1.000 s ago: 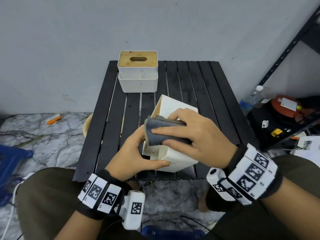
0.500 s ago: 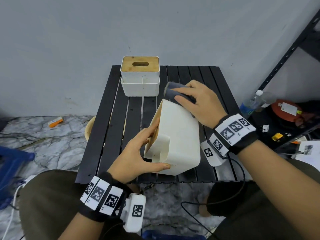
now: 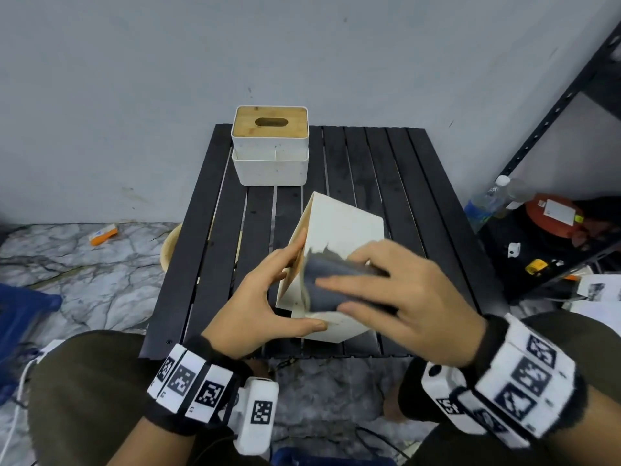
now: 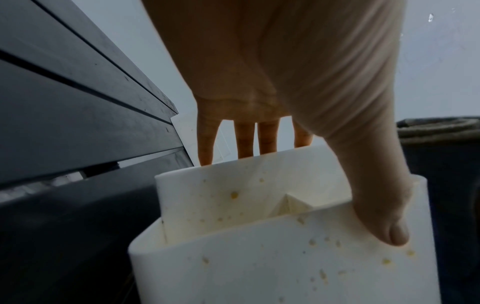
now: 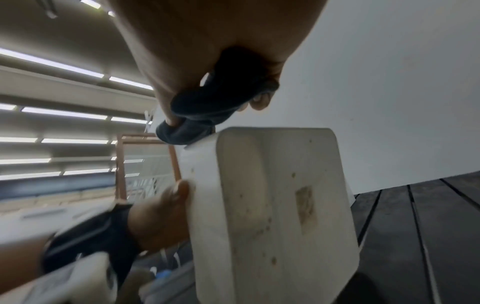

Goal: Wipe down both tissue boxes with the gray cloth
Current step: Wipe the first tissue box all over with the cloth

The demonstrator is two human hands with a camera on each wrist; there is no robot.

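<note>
A white tissue box (image 3: 346, 227) stands tipped on the black slatted table (image 3: 420, 196), near its front edge. My left hand (image 3: 268, 297) grips the box from the left, fingers on its wooden lid side, thumb (image 4: 384, 218) across the near end of the box (image 4: 272, 267). My right hand (image 3: 400, 290) holds the folded gray cloth (image 3: 332, 280) against the box's upward face, blurred by motion. In the right wrist view the gray cloth (image 5: 207, 109) is wrapped round my fingers above the box's speckled side (image 5: 272, 205). A second tissue box (image 3: 270, 146) with a wooden lid stands at the table's back left.
A black metal shelf (image 3: 554, 105) stands to the right, with a plastic bottle (image 3: 487, 203) and small items on the floor beside it. A blue object (image 3: 20, 307) and an orange item (image 3: 104, 234) lie on the marble floor at the left. My knees flank the table's front edge.
My right hand has drawn the cloth from the box's far top edge back down its upward face toward me. The left hand kept its grip on the box.
</note>
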